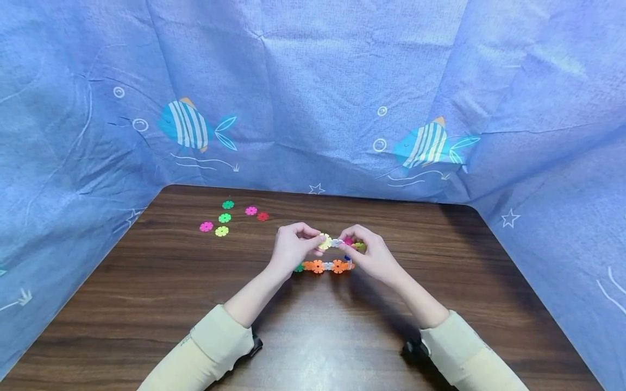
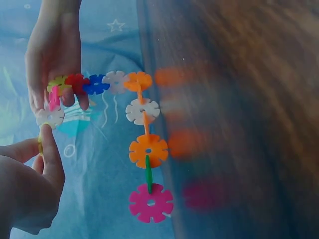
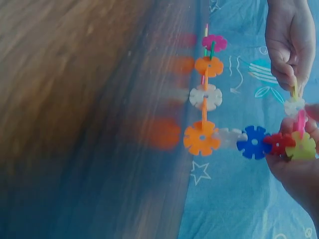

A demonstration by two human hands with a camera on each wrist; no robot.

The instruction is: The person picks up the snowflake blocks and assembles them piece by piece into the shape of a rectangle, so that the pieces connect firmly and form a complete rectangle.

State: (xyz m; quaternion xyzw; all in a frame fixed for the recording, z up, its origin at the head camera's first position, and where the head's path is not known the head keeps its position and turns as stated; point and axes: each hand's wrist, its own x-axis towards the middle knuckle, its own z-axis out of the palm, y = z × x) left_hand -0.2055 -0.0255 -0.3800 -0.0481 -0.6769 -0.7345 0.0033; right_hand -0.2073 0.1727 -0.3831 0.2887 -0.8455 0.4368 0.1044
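My left hand [image 1: 289, 248] pinches a pale yellow notched flower disc [image 1: 325, 241] between thumb and fingers. That disc is joined edge-on to a white disc [image 2: 50, 117]. Facing it, my right hand [image 1: 373, 254] holds the same chain of interlocking discs near a pink disc [image 2: 54, 99] and a yellow-green disc [image 3: 302, 146]. From there the chain runs through a red disc [image 3: 280, 144], a blue disc [image 3: 254, 142] and a white one to several orange discs [image 2: 148, 151]. Beyond these come a green disc [image 2: 149, 175] and a magenta disc [image 2: 151, 203].
Loose discs lie at the table's back left: green [image 1: 224, 218], pink [image 1: 206, 226], red [image 1: 263, 216] and yellow-green [image 1: 221, 231] among them. A blue fish-print cloth [image 1: 313, 108] hangs behind and beside the brown wooden table [image 1: 146, 282].
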